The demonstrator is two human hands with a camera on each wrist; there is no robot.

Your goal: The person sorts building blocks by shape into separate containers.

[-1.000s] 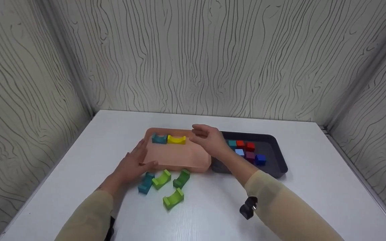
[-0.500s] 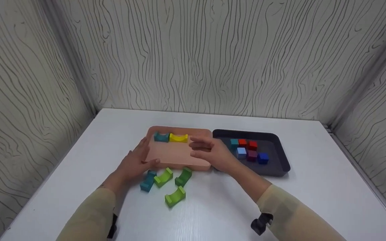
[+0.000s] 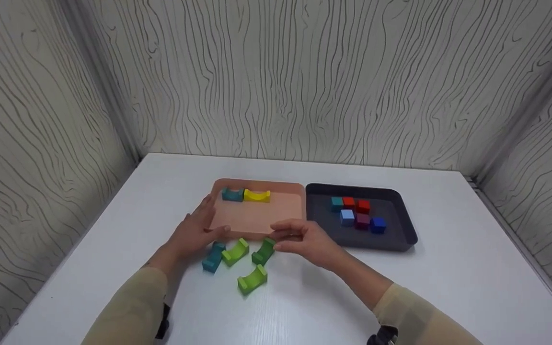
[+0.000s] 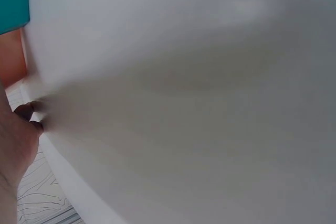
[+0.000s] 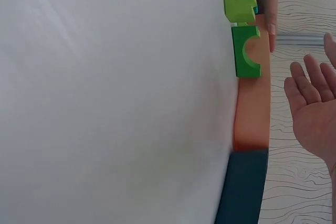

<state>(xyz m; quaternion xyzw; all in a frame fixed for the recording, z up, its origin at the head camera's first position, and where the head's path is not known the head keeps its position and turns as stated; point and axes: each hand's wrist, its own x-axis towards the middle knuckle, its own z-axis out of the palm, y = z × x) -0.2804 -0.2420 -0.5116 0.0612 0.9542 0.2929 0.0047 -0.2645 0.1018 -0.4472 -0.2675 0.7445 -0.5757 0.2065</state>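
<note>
My left hand [image 3: 192,232] lies along the left side of the pink tray [image 3: 285,211], fingers extended, thumb at the front rim. Just in front of the tray, my right hand [image 3: 309,242] hovers with loosely bent fingers beside a dark green arch block [image 3: 263,251]; the right wrist view shows its palm [image 5: 315,124] holding nothing. On the table nearby lie a teal arch block [image 3: 214,258], a light green arch block [image 3: 235,252] and a second light green arch block [image 3: 252,280]. Inside the tray, a teal arch block [image 3: 232,194] and a yellow arch block [image 3: 257,195] stand end to end.
A dark grey tray [image 3: 393,239] adjoins the pink one on the right. It holds several small cubes, among them a light blue cube [image 3: 347,218] and a blue cube [image 3: 378,225]. Wood-patterned walls [image 3: 276,81] enclose the white table [image 3: 448,268] at the back and sides.
My right hand has come back from over the pink tray, down toward the dark green arch block, uncovering the cubes in the dark tray. The left hand has stayed at the tray's side.
</note>
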